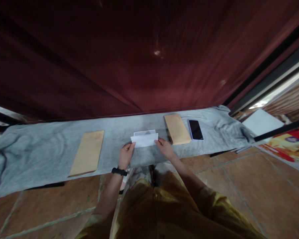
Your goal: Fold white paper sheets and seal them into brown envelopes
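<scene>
A folded sheet of white paper (145,140) is held level between my two hands, above the grey cloth. My left hand (126,153), with a black band at the wrist, pinches its left edge. On the opposite edge, my right hand (164,147) grips the paper between thumb and fingers. Behind the front panel, another flap of the sheet shows. To the right of my right hand lies a stack of brown envelopes (177,128). Farther left, a brown envelope (88,152) with a reddish printed mark rests near the cloth's front edge; I cannot tell whether there are more beneath.
A phone (196,129) lies right of the envelope stack. The grey cloth (47,146) covers a long narrow surface, with folds at both ends. Behind it hangs a dark red curtain (139,66). At right are a white board (262,122) and a colourful printed package (288,146), above a tiled floor (251,186).
</scene>
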`<action>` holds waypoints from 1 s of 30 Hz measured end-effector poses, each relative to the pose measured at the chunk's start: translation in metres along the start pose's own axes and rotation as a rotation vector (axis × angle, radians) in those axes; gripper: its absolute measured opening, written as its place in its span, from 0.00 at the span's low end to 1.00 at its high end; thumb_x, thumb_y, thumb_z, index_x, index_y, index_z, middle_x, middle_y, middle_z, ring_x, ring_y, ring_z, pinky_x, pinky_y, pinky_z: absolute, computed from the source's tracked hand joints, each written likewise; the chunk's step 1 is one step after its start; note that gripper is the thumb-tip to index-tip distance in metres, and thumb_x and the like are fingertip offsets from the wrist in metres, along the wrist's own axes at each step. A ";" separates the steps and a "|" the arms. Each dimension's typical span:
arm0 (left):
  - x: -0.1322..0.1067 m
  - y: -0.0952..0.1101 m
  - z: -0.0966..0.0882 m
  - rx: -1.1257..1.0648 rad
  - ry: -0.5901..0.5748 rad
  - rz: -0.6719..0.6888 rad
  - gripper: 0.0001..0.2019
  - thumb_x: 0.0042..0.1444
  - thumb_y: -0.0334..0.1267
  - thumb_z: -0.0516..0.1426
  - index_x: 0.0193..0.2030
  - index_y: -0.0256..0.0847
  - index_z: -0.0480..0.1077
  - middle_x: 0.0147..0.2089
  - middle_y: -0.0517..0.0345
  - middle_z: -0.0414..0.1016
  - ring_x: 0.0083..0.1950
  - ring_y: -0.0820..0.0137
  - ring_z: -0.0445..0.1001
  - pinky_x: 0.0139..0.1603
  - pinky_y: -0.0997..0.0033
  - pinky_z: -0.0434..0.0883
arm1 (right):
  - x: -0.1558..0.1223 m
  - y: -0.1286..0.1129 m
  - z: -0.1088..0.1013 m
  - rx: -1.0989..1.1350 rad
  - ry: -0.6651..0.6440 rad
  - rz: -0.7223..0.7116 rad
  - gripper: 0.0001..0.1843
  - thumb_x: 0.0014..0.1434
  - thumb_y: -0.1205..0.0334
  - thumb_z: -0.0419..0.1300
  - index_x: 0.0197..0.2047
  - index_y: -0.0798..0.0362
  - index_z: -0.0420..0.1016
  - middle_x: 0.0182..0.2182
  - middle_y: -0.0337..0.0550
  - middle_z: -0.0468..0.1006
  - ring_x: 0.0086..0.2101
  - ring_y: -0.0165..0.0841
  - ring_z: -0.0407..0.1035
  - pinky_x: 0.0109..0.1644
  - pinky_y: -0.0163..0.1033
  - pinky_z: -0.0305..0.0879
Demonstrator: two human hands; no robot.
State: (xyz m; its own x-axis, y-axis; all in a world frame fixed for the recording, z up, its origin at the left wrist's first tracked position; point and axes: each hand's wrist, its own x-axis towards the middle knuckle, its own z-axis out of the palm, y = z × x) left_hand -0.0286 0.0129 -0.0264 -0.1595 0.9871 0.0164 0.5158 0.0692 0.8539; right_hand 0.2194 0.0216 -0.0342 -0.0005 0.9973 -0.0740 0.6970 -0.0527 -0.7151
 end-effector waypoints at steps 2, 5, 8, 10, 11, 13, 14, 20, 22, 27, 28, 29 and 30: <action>0.002 0.003 0.003 0.012 0.031 -0.004 0.26 0.60 0.60 0.53 0.21 0.42 0.67 0.21 0.63 0.64 0.28 0.70 0.64 0.31 0.71 0.61 | 0.001 -0.004 0.001 -0.050 0.024 0.046 0.20 0.72 0.49 0.52 0.37 0.50 0.78 0.33 0.42 0.81 0.36 0.35 0.75 0.39 0.33 0.62; 0.004 0.004 0.006 0.017 0.067 -0.003 0.27 0.59 0.61 0.52 0.19 0.42 0.63 0.20 0.64 0.60 0.26 0.71 0.61 0.29 0.71 0.60 | 0.001 -0.009 0.002 -0.090 0.038 0.082 0.20 0.73 0.48 0.51 0.37 0.48 0.79 0.35 0.42 0.82 0.38 0.35 0.76 0.39 0.33 0.62; 0.005 0.004 0.009 -0.008 0.062 -0.030 0.27 0.59 0.61 0.53 0.19 0.42 0.64 0.19 0.64 0.60 0.26 0.71 0.62 0.28 0.71 0.60 | 0.002 -0.009 0.002 -0.090 0.039 0.109 0.19 0.72 0.48 0.53 0.37 0.48 0.79 0.35 0.41 0.82 0.37 0.34 0.76 0.39 0.32 0.62; 0.004 0.004 0.010 -0.049 0.025 -0.034 0.26 0.58 0.61 0.54 0.20 0.42 0.67 0.20 0.63 0.65 0.27 0.70 0.65 0.29 0.70 0.63 | 0.004 -0.006 0.001 -0.045 0.040 0.114 0.17 0.70 0.49 0.55 0.37 0.48 0.79 0.33 0.40 0.81 0.36 0.34 0.75 0.38 0.32 0.63; 0.004 0.003 0.010 -0.072 -0.005 -0.025 0.26 0.58 0.61 0.55 0.22 0.42 0.70 0.22 0.61 0.69 0.28 0.68 0.68 0.30 0.70 0.65 | 0.004 -0.004 0.001 0.008 0.023 0.097 0.16 0.70 0.50 0.56 0.38 0.49 0.80 0.32 0.39 0.81 0.35 0.33 0.75 0.38 0.32 0.63; 0.003 0.002 0.009 -0.113 -0.090 0.018 0.23 0.57 0.60 0.57 0.25 0.41 0.75 0.27 0.58 0.76 0.33 0.65 0.73 0.35 0.67 0.70 | 0.006 0.002 -0.002 0.146 -0.051 0.027 0.13 0.67 0.54 0.58 0.39 0.52 0.81 0.29 0.38 0.80 0.32 0.33 0.73 0.38 0.33 0.64; 0.003 0.001 0.007 -0.128 -0.140 0.048 0.21 0.56 0.58 0.58 0.27 0.41 0.78 0.30 0.57 0.79 0.37 0.63 0.76 0.39 0.65 0.73 | 0.006 0.004 -0.003 0.207 -0.094 -0.011 0.12 0.66 0.56 0.58 0.40 0.53 0.81 0.29 0.38 0.79 0.32 0.32 0.73 0.38 0.33 0.65; 0.005 -0.004 -0.011 -0.010 -0.410 0.216 0.11 0.52 0.44 0.65 0.42 0.49 0.83 0.53 0.51 0.82 0.62 0.56 0.73 0.70 0.48 0.61 | 0.002 0.011 -0.018 0.403 -0.325 -0.174 0.11 0.59 0.63 0.60 0.42 0.52 0.84 0.42 0.41 0.84 0.45 0.36 0.77 0.54 0.41 0.71; 0.005 -0.004 -0.017 0.029 -0.525 0.262 0.12 0.51 0.43 0.66 0.44 0.51 0.83 0.57 0.51 0.80 0.66 0.56 0.71 0.74 0.45 0.53 | -0.001 0.010 -0.022 0.410 -0.383 -0.208 0.10 0.58 0.64 0.62 0.40 0.50 0.85 0.47 0.42 0.84 0.50 0.37 0.76 0.58 0.42 0.69; 0.001 -0.003 -0.019 -0.035 -0.487 0.193 0.19 0.49 0.58 0.66 0.41 0.48 0.83 0.54 0.49 0.81 0.62 0.55 0.74 0.65 0.50 0.67 | -0.006 0.014 -0.022 0.380 -0.392 -0.168 0.10 0.61 0.54 0.65 0.40 0.48 0.84 0.44 0.40 0.84 0.46 0.36 0.76 0.50 0.38 0.71; 0.000 -0.003 -0.017 -0.072 -0.432 0.144 0.22 0.49 0.62 0.64 0.39 0.45 0.83 0.51 0.48 0.82 0.57 0.55 0.76 0.60 0.53 0.72 | -0.006 0.014 -0.020 0.364 -0.376 -0.135 0.13 0.62 0.51 0.63 0.38 0.50 0.84 0.39 0.39 0.84 0.42 0.34 0.76 0.45 0.36 0.71; 0.000 -0.003 -0.014 -0.107 -0.383 0.099 0.24 0.50 0.64 0.62 0.37 0.43 0.82 0.47 0.47 0.83 0.52 0.56 0.78 0.54 0.56 0.74 | -0.005 0.014 -0.018 0.339 -0.348 -0.104 0.16 0.64 0.49 0.60 0.36 0.51 0.83 0.34 0.38 0.83 0.37 0.33 0.75 0.40 0.34 0.69; 0.000 -0.003 -0.011 -0.132 -0.336 0.060 0.26 0.51 0.65 0.60 0.34 0.42 0.81 0.42 0.48 0.83 0.46 0.58 0.79 0.49 0.59 0.75 | -0.004 0.013 -0.016 0.307 -0.308 -0.078 0.19 0.65 0.48 0.59 0.33 0.53 0.82 0.29 0.37 0.80 0.32 0.32 0.74 0.36 0.32 0.67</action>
State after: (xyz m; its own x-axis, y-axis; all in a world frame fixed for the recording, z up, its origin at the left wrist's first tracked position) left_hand -0.0393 0.0112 -0.0235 0.1645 0.9827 -0.0848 0.3995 0.0122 0.9167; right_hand 0.2398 0.0179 -0.0319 -0.2909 0.9392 -0.1824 0.4406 -0.0376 -0.8969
